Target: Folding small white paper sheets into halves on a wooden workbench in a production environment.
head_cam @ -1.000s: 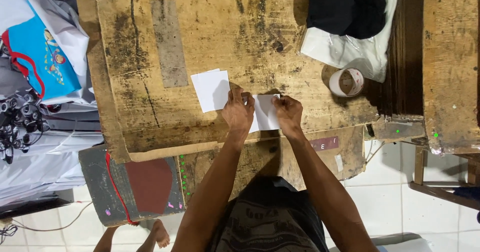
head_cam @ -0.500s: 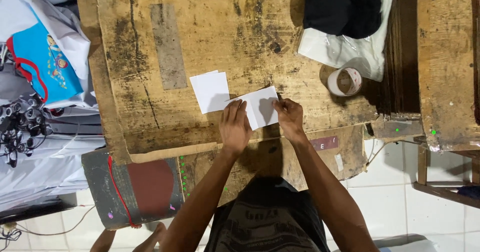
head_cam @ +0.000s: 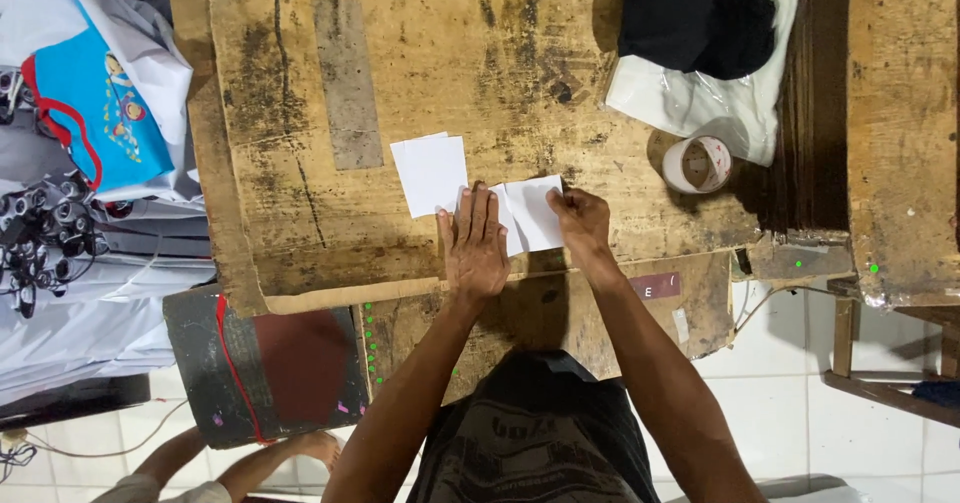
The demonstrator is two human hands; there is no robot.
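- At centre frame, on a worn tabletop (head_cam: pixel 300 113), the left hand (head_cam: pixel 475 243) lay flat, fingers spread, pressing a white paper sheet (head_cam: pixel 530 213).
- Right hand (head_cam: pixel 580 218) pinched the sheet's right edge, fingers together.
- Folding looked partly done; creasing seemingly remained.
- Another white sheet (head_cam: pixel 430 173) lay just left; a tape roll (head_cam: pixel 697 163) sat right.
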